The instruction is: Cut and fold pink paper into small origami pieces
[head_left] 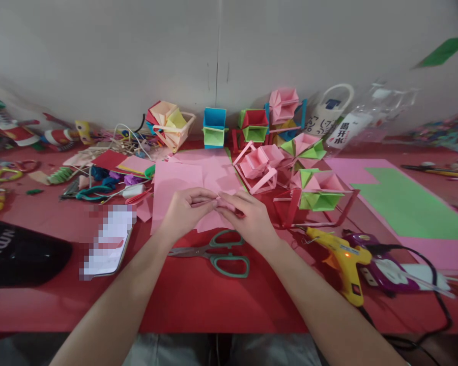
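My left hand (189, 211) and my right hand (248, 216) meet in the middle of the view, fingertips pinched together on a small folded piece of pink paper (226, 204). The fingers hide most of that piece. Beneath the hands lie pink paper sheets (179, 178), overlapping on the red table. Just nearer to me, green-handled scissors (209, 251) rest with their blades pointing left. A pink folded-paper model (257, 162) stands beyond my right hand, and a pink and green one (320, 190) in a red frame is to its right.
A yellow glue gun (345, 259) with a lit orange light lies at right beside a purple power strip (389, 264) and black cord. A phone (112, 244) and black cup (23, 251) are at left. More paper models (214, 127) and a plastic bottle (351, 122) stand along the wall.
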Available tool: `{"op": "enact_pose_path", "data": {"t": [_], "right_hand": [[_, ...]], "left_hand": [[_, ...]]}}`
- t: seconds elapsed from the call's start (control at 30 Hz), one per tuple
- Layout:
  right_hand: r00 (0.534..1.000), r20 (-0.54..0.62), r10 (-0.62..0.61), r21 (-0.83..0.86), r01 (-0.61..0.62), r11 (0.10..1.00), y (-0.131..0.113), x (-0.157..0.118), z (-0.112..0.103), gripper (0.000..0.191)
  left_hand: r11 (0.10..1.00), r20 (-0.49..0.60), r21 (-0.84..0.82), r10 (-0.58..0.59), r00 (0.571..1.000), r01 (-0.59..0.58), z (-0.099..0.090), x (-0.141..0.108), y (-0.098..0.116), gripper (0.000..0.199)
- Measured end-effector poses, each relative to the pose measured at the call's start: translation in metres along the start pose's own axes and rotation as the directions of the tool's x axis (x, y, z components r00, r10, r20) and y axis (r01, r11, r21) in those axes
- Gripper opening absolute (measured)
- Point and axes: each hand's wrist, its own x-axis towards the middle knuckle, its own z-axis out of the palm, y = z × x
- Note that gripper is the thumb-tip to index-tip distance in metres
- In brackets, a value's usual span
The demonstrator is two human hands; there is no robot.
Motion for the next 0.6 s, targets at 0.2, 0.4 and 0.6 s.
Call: {"op": "enact_pose_path", "data": {"t": [0.2, 0.4, 0.6], "right_hand": [[0.947, 0.04, 0.318, 0.292, -0.315, 0.903, -0.005, 0.005, -0.009, 0.027], [0.917, 0.062, 0.393, 0.429, -0.38, 0.819, -0.005, 0.009, -0.012, 0.025], [0.912, 0.086, 0.4, 0.408, -0.399, 0.821, -0.006, 0.01, -0.014, 0.029]], "left_hand": [[0.998, -0.035, 0.056, 0.042, 0.999, -0.04, -0.006, 0.002, -0.001, 0.021], [0.995, -0.007, 0.082, 0.052, 0.999, -0.051, -0.007, 0.001, 0.002, 0.021], [0.994, -0.009, 0.096, 0.06, 0.998, -0.059, -0.008, 0.001, 0.002, 0.02]]}}
